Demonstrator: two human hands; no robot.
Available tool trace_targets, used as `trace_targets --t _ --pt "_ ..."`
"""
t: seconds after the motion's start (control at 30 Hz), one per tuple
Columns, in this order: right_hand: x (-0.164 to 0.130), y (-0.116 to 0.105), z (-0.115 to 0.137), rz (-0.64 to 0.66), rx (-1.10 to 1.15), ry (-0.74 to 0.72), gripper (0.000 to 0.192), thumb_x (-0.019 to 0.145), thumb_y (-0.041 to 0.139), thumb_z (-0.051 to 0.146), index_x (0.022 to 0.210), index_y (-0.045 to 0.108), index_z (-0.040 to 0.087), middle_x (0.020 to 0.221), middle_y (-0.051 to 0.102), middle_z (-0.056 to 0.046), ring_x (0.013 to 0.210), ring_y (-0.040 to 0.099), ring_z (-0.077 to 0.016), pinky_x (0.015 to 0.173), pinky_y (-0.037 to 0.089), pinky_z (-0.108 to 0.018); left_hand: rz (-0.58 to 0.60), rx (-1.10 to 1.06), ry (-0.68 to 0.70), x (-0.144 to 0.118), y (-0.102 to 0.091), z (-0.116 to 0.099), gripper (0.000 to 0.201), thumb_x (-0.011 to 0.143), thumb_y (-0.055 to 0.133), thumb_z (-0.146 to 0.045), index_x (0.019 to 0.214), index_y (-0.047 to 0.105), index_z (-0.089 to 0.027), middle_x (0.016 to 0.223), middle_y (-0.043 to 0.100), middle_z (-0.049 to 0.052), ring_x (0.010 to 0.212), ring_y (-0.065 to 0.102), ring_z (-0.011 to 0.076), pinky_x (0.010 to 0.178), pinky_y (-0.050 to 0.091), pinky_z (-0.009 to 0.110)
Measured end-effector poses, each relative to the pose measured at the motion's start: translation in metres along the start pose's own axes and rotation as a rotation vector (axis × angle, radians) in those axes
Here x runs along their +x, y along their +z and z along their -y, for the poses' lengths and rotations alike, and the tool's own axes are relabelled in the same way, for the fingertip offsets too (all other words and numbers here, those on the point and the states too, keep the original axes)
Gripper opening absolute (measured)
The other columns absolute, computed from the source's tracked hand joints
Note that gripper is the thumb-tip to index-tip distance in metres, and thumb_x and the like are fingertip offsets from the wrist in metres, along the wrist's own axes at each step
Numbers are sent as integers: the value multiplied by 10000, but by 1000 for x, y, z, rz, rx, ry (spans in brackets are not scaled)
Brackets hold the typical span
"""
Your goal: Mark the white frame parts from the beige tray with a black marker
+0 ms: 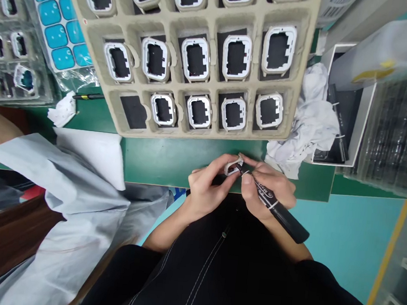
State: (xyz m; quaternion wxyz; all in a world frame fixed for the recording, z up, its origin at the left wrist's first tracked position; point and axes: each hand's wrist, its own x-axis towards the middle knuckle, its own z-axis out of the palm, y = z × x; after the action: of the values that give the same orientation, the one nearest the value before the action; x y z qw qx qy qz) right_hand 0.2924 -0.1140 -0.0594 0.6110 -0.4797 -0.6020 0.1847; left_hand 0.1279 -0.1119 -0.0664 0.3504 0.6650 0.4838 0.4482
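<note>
Between its thumb and fingers, my left hand (pixel 207 184) grips a small white watch-case frame (pixel 229 167), close to the table's front edge. A black marker pen (pixel 274 206) sits in my right hand (pixel 269 186), its tip inside or against the frame; exact contact is hidden by the fingers. The fingertips of my right hand also reach the frame's far edge. Just beyond both hands lies a beige molded tray (pixel 198 135) with similar white frames (pixel 198 111) in its compartments. The front-left compartment (pixel 134 112) shows only its dark lining.
Right of the tray are a crumpled white cloth (pixel 312 115), a white box (pixel 362 125) with pens and a plastic bottle (pixel 385 50). A white sheet (pixel 90 153), blue pads (pixel 51 12) and a clear tray (pixel 14 89) lie left, near a co-worker's sleeve (pixel 55 180).
</note>
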Motion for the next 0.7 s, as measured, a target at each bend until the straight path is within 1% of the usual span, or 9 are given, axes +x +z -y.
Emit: trace_targets --t 0.13,0.2,0.27,0.37,0.5,0.57,0.7 --pt "-2 1 -1 -30 -23 40 98 1139 798 253 1095 711 270 812 734 63 690 821 -182 861 875 -444 12 23 5 0 -1 0 291 1122 901 -276 1409 858 -257 1101 952 14 792 886 135 805 725 197" --pt "-1 1 0 -30 -23 38 96 1144 785 247 1100 703 270 810 733 64 671 807 -175 856 871 -432 22 33 0 1 -1 0 272 1127 896 -294 1394 868 -255 1083 950 16 761 867 133 766 711 198" --pt "0 1 1 -14 -22 18 103 1140 767 208 1098 696 268 816 735 63 662 795 -169 879 873 -437 35 34 -12 1 -2 -2 265 1126 893 -292 1388 875 -255 1079 949 15 756 860 127 761 701 192" --pt "0 1 3 37 -83 -53 143 1129 770 179 1053 690 271 805 738 53 691 814 -183 934 875 -440 44 63 -21 1 -4 -3 244 1137 868 -292 1374 884 -241 1053 944 12 761 860 122 772 695 184" --pt "0 1 2 65 -180 -178 146 1136 807 252 1049 692 275 787 739 44 713 831 -198 935 877 -430 36 112 -34 -2 -6 -3 245 1148 852 -344 1358 896 -226 970 922 -2 714 823 106 744 673 169" --pt "2 2 2 66 -170 -162 160 1140 797 228 1045 676 274 789 733 47 718 832 -189 934 874 -414 36 102 -50 -3 -6 -2 247 1143 859 -358 1353 892 -232 954 912 -10 703 814 103 740 666 169" --pt "5 3 4 39 -115 -94 223 1092 781 95 1031 661 272 802 723 55 726 828 -173 903 863 -369 19 67 -77 -5 -4 -1 245 1131 879 -378 1342 883 -253 920 894 -22 710 824 117 743 675 182"
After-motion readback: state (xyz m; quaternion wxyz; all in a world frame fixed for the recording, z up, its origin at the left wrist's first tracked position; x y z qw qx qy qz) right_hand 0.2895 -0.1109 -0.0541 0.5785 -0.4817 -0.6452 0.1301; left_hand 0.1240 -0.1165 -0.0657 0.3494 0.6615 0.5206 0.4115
